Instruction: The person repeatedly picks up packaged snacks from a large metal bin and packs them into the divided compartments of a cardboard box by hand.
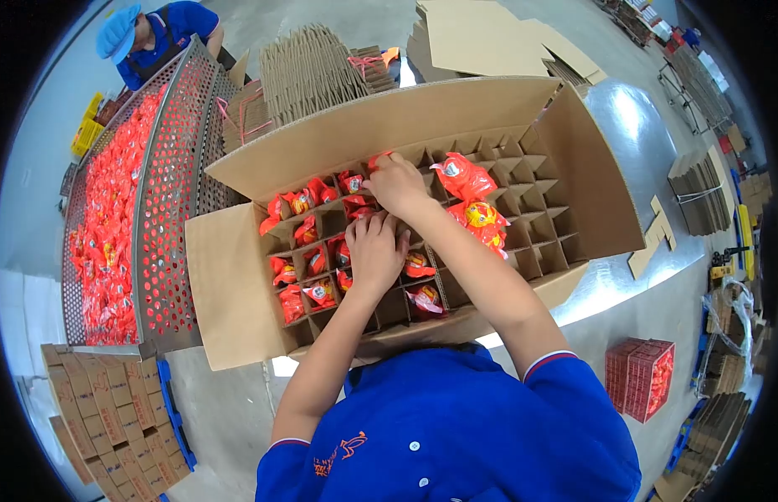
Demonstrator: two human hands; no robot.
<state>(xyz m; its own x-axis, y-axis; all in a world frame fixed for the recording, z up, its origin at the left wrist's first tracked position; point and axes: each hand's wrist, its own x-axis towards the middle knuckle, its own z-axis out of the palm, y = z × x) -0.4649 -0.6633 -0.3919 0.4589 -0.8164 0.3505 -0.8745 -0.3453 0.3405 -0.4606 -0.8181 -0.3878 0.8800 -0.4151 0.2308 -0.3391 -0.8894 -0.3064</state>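
An open cardboard box [206,284] with a grid of cardboard dividers [539,194] lies before me. Red wrapped packets [319,293] sit in several cells on its left side. My right hand [395,184] reaches to the back row, its fingers closed on a red packet [379,159]. My left hand [376,251] is lower, over the middle cells; its fingertips point down into the dividers and what they touch is hidden. Several loose red packets [481,216] lie on top of the dividers, right of my right forearm.
A perforated metal bin [167,201] heaped with red packets stands at left, with a co-worker [159,38] behind it. Folded dividers [309,75] and flat cardboard [481,38] lie beyond the box. A red crate [630,376] stands on the floor at right; stacked cartons [112,402] at lower left.
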